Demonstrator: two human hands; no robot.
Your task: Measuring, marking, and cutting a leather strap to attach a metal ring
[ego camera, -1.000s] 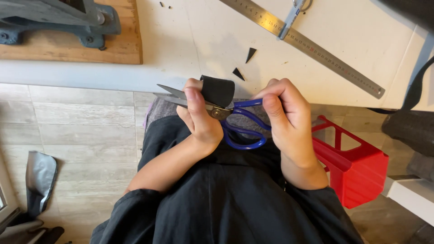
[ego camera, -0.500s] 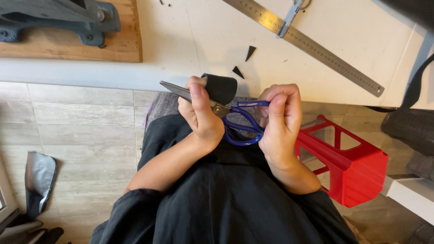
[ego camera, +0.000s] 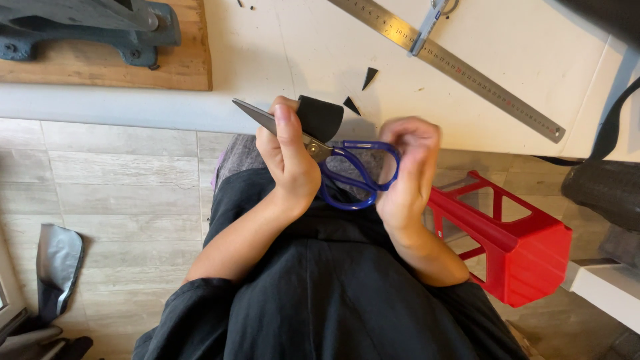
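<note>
Blue-handled scissors (ego camera: 347, 167) cutting a black piece (ego camera: 320, 117).
Left hand (ego camera: 290, 160) pinches the piece; right hand (ego camera: 407, 177) grips the handles.

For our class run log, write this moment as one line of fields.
left hand: holds black piece | right hand: grip on blue-handled scissors, blades at piece | table: black offcuts, steel ruler
</note>
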